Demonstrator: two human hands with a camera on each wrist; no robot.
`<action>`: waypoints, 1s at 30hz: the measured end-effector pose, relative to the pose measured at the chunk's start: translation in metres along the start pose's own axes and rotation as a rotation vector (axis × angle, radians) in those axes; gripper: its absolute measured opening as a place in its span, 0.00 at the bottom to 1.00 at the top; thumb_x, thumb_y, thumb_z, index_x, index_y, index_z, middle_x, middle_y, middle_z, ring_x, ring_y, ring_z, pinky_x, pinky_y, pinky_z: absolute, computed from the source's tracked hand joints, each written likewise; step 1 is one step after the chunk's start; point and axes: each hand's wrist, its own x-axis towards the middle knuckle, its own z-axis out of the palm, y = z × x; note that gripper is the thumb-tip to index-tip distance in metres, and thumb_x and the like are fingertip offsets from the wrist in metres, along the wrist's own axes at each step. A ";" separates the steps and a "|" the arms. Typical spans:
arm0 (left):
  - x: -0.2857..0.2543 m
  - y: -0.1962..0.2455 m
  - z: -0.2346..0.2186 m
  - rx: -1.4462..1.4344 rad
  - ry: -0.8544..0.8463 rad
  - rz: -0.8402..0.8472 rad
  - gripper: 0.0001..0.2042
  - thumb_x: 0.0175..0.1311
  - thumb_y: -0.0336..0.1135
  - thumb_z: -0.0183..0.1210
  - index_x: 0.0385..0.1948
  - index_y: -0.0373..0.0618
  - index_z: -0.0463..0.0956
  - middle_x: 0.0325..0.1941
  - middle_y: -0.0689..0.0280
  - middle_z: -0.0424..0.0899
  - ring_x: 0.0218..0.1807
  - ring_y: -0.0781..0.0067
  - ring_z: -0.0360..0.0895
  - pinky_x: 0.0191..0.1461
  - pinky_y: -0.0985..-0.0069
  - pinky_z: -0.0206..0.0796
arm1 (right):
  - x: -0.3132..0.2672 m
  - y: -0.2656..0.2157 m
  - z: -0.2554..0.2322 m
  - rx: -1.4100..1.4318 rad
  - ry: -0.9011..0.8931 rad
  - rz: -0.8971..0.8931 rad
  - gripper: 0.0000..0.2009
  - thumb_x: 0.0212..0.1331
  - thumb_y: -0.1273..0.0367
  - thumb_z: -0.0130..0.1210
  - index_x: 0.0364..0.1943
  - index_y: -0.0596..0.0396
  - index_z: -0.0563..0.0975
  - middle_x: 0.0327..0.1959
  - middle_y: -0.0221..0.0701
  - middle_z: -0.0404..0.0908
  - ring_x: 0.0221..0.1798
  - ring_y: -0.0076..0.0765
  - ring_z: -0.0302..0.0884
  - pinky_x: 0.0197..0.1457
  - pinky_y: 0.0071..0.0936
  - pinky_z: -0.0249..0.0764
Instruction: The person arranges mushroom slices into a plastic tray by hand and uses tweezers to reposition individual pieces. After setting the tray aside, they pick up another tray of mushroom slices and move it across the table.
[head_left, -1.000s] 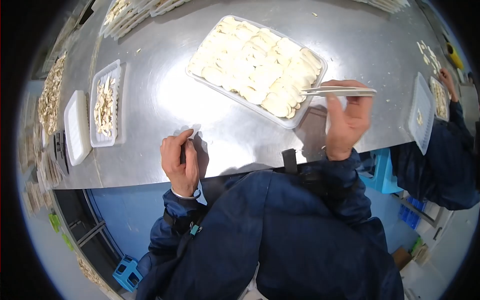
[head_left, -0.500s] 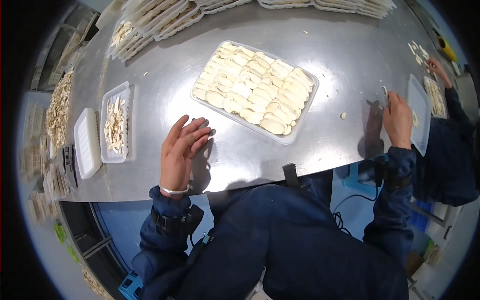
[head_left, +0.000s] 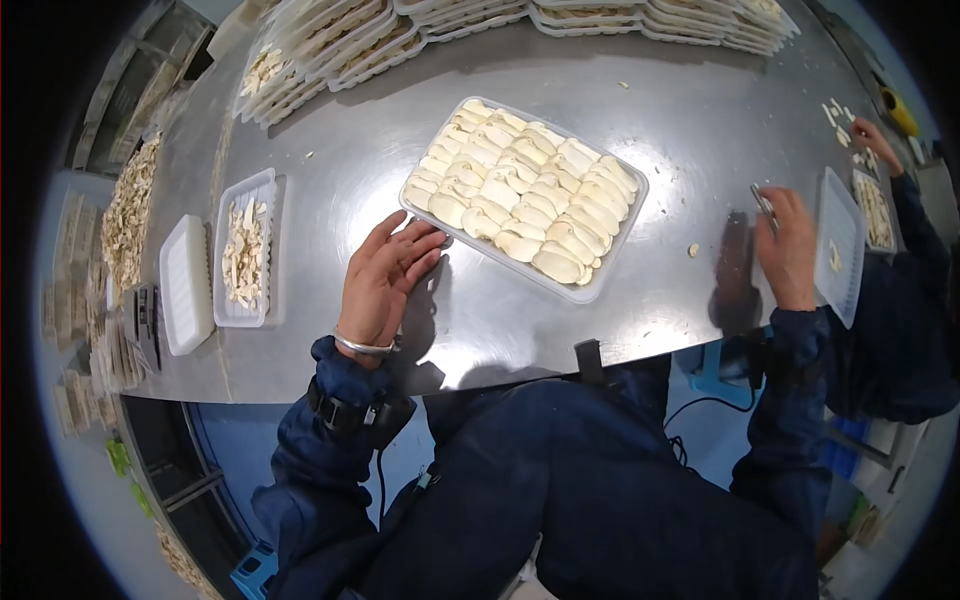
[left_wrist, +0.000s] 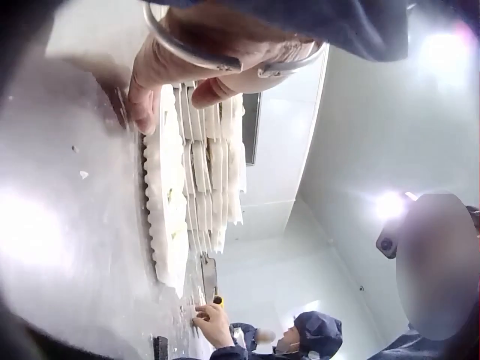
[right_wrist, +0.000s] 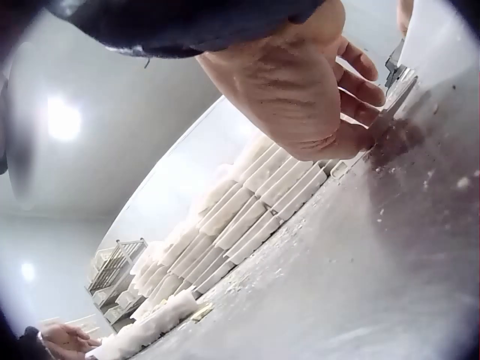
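Observation:
A clear plastic tray (head_left: 578, 296) filled with overlapping rows of pale flat slices (head_left: 520, 195) lies at an angle on the metal table. At its left corner is my left hand (head_left: 385, 280), fingers loosely extended and fingertips right at the rim. The left wrist view has the same hand's fingers (left_wrist: 142, 105) against the tray's end. To the right of the tray, my right hand (head_left: 788, 250) holds metal tweezers (head_left: 764, 207) low over the table. Those tweezers (right_wrist: 400, 94) point toward the tabletop in the right wrist view. One loose slice (head_left: 693, 250) lies between tray and right hand.
Stacked filled trays (head_left: 350, 45) line the table's back. At left are a tray of small pieces (head_left: 243, 255), white upturned trays (head_left: 186, 287) and a heap of dried pieces (head_left: 130, 215). At right stands a tilted tray (head_left: 842, 245) near another person's hand (head_left: 876, 145).
My right hand has moved from the slice tray's right edge out to the right with the tweezers. My left hand's fingers have straightened and come to the tray's left corner.

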 end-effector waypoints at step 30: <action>0.111 0.012 0.049 0.126 -0.158 -0.028 0.28 0.72 0.31 0.47 0.69 0.27 0.50 0.64 0.44 0.69 0.56 0.60 0.78 0.61 0.68 0.73 | -0.009 -0.081 0.019 0.643 -0.319 0.206 0.22 0.60 0.72 0.44 0.59 0.67 0.69 0.43 0.52 0.83 0.42 0.54 0.83 0.50 0.36 0.76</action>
